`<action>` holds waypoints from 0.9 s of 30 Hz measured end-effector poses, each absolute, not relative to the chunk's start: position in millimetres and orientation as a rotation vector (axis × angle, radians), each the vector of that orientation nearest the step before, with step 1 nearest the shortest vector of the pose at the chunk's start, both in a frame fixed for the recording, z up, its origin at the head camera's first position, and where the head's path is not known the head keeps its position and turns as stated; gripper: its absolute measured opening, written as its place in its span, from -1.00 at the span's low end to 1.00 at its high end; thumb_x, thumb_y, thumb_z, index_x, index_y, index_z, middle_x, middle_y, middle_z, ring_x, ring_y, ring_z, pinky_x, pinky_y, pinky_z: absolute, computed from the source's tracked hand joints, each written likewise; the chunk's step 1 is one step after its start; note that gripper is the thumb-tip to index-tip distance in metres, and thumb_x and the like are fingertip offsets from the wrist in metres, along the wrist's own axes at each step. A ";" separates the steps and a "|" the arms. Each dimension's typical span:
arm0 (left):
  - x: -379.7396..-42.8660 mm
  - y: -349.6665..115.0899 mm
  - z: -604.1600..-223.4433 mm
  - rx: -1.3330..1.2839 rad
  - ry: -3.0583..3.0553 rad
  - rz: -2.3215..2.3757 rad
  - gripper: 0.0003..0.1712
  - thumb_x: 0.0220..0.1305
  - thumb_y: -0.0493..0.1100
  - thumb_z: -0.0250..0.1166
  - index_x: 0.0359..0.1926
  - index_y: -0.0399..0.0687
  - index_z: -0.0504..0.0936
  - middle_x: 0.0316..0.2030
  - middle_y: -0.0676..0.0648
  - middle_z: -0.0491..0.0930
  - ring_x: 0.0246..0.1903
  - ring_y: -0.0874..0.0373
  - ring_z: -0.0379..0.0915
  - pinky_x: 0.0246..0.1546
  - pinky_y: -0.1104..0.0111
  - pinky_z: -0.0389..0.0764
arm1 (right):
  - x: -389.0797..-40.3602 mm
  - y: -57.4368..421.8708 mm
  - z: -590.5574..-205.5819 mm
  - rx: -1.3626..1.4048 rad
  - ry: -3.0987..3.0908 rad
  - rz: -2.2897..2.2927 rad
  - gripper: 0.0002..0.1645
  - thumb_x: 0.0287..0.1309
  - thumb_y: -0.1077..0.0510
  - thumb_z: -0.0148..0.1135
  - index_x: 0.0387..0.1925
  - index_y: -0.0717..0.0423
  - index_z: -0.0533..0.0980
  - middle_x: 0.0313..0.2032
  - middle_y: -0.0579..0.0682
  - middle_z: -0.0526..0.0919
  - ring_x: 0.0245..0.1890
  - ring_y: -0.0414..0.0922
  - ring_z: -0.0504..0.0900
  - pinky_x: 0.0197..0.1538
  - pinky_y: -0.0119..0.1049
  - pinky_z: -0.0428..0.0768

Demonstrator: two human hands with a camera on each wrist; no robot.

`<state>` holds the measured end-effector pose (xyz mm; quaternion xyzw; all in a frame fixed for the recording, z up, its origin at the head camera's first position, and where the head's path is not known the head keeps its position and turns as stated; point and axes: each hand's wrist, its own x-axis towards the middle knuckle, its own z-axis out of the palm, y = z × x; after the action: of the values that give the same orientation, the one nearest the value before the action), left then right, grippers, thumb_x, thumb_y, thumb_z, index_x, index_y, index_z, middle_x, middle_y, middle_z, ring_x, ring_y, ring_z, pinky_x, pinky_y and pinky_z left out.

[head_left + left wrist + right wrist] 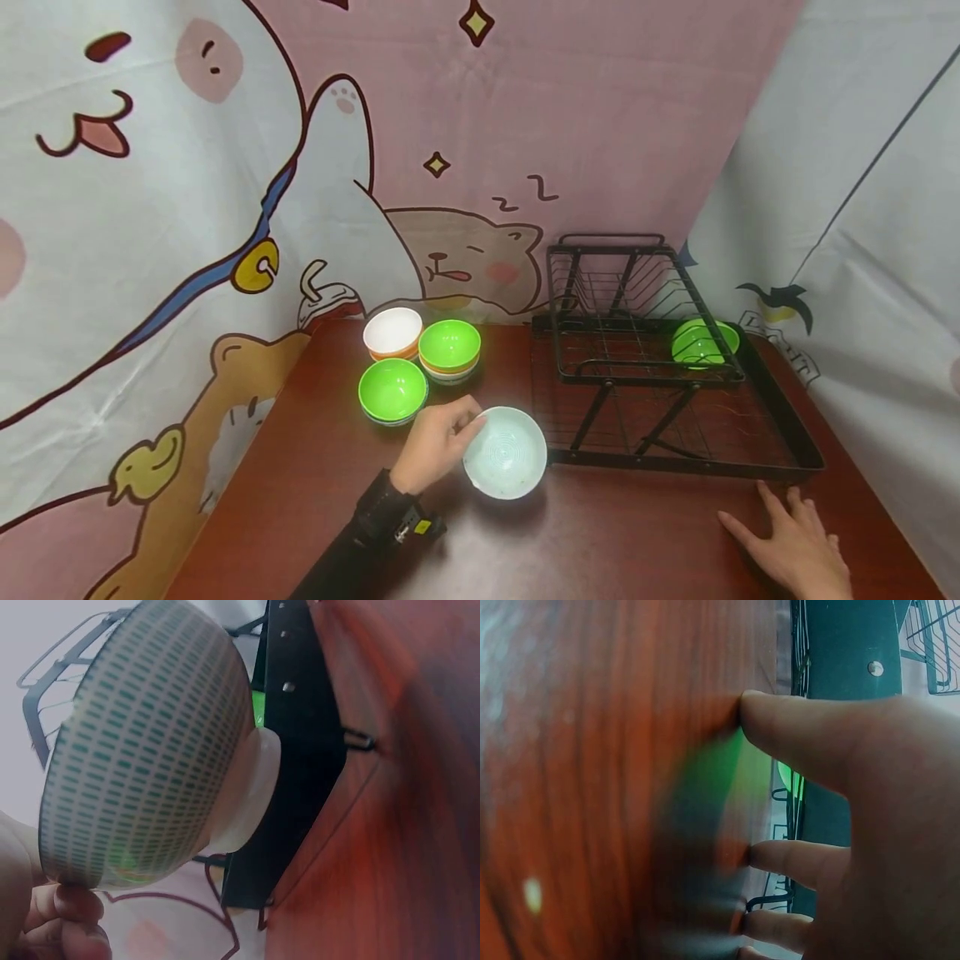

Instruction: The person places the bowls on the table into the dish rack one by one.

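Observation:
My left hand (442,442) pinches a pale bowl (506,454) by its left rim, between thumb and fingers. In the left wrist view the bowl (150,750) shows an outside patterned with small green dashes and a white foot, held above the wooden table. At the lower right, my right hand (798,542) rests its fingertips on the table in front of the rack, fingers spread and holding nothing. In the right wrist view the thumb and fingers of this hand (900,802) touch the wood.
A black two-tier dish rack (652,375) stands on the table (585,533), right of the pale bowl. Green bowls (705,343) sit at its right side. Back left are a white bowl (393,332) and green bowls (392,390), (450,346), stacked on others. Printed cloth (600,100) hangs behind.

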<state>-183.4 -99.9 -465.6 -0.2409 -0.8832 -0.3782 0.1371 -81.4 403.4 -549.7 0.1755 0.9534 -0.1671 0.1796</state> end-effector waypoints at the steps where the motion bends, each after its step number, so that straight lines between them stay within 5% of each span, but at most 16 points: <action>1: -182.0 -97.8 -466.7 -0.711 -2.554 -1.101 -0.87 0.33 -0.18 0.43 -0.32 0.15 0.65 -0.59 0.25 0.50 -0.55 0.36 0.35 -0.52 0.51 0.41 | -81.2 402.9 -549.0 0.496 2.697 -0.470 0.47 0.17 -0.71 -0.03 0.50 0.49 -0.02 0.37 0.80 -0.25 0.40 0.71 -0.28 0.30 0.70 -0.11; 11: -178.8 -89.6 -468.3 -0.790 -2.544 -1.101 -0.88 0.32 -0.18 0.44 -0.33 0.11 0.66 -0.61 0.23 0.48 -0.56 0.36 0.32 -0.54 0.52 0.39 | -82.4 406.5 -550.1 0.489 2.703 -0.510 0.45 0.19 -0.68 0.00 0.51 0.49 -0.04 0.37 0.80 -0.26 0.40 0.71 -0.30 0.29 0.71 -0.16; 19: -179.5 -89.1 -466.7 -0.775 -2.568 -1.109 -0.90 0.33 -0.16 0.44 -0.31 0.15 0.68 -0.60 0.23 0.48 -0.55 0.34 0.34 -0.54 0.52 0.39 | -76.5 385.5 -515.3 0.473 2.808 -0.666 0.24 0.31 -0.61 -0.05 0.52 0.36 0.16 0.38 0.65 0.20 0.26 0.64 0.29 0.03 0.51 0.43; 24: -175.2 -84.6 -467.8 -0.797 -2.556 -1.121 -0.92 0.33 -0.15 0.43 -0.30 0.14 0.69 -0.60 0.22 0.52 -0.55 0.37 0.36 -0.53 0.53 0.41 | -68.8 317.5 -488.5 0.203 3.141 -1.276 -0.60 0.56 -0.04 0.08 0.18 0.08 0.62 -0.03 0.20 0.78 -0.12 -0.16 0.76 -0.10 -0.33 0.64; 26: -173.4 -81.6 -467.9 -0.806 -2.546 -1.116 -0.92 0.33 -0.15 0.43 -0.31 0.14 0.68 -0.60 0.22 0.51 -0.56 0.37 0.35 -0.54 0.53 0.40 | -72.3 284.6 -484.5 -0.051 3.155 -1.506 -0.72 0.56 0.18 0.06 0.06 0.07 0.67 -0.23 0.07 0.81 -0.29 -0.40 0.72 -0.25 -0.52 0.63; 27: -172.5 -80.1 -468.3 -0.811 -2.539 -1.118 -0.91 0.34 -0.14 0.42 -0.31 0.14 0.68 -0.60 0.22 0.51 -0.56 0.38 0.35 -0.53 0.54 0.40 | -75.7 268.0 -482.2 -0.157 3.086 -1.601 -0.72 0.56 0.23 0.04 0.06 0.10 0.66 -0.22 0.08 0.81 -0.30 -0.36 0.75 -0.27 -0.48 0.68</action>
<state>-172.5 -80.1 -468.3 -0.2784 -0.8716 -0.3836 0.1253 -75.7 268.0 -482.2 -0.0445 0.8740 -0.4535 -0.1685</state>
